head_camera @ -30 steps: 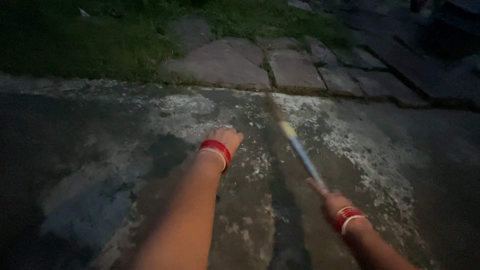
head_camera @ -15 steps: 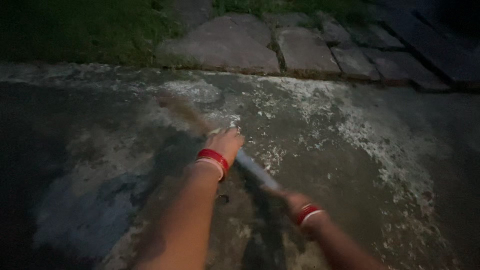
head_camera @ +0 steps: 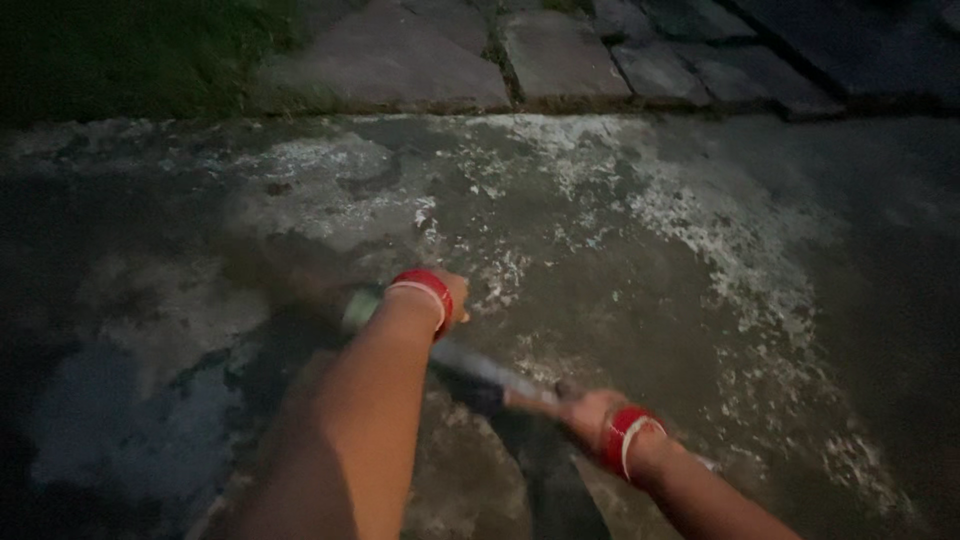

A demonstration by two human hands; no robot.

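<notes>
Head view, dim light. You hold a long broom handle (head_camera: 480,372) in both hands, slanted across your body from lower right to upper left. Your right hand (head_camera: 585,412) is closed around the near end of the handle, close to your body, where it can act as the pivot and steer the stick. Your left hand (head_camera: 450,292) sits farther up the shaft; the wrist and its red bangles (head_camera: 425,295) hide the fingers, so its closure on the handle cannot be confirmed, though the shaft passes directly beneath it. A matching set of bangles (head_camera: 625,442) circles your right wrist. Spacing the two hands apart along the handle gives leverage for a low, sweeping stroke.

Beyond your left hand the shaft shows a pale band (head_camera: 360,308) and then dissolves into motion blur; the brush end is not distinguishable, but it appears to lie low over the concrete floor (head_camera: 700,300), to the upper left of your hands. The floor is dark and patchy, with whitish, flaking streaks (head_camera: 740,260) across its middle and right. At the far edge it meets a row of flat paving stones (head_camera: 560,55), with grass (head_camera: 120,50) at the upper left.
</notes>
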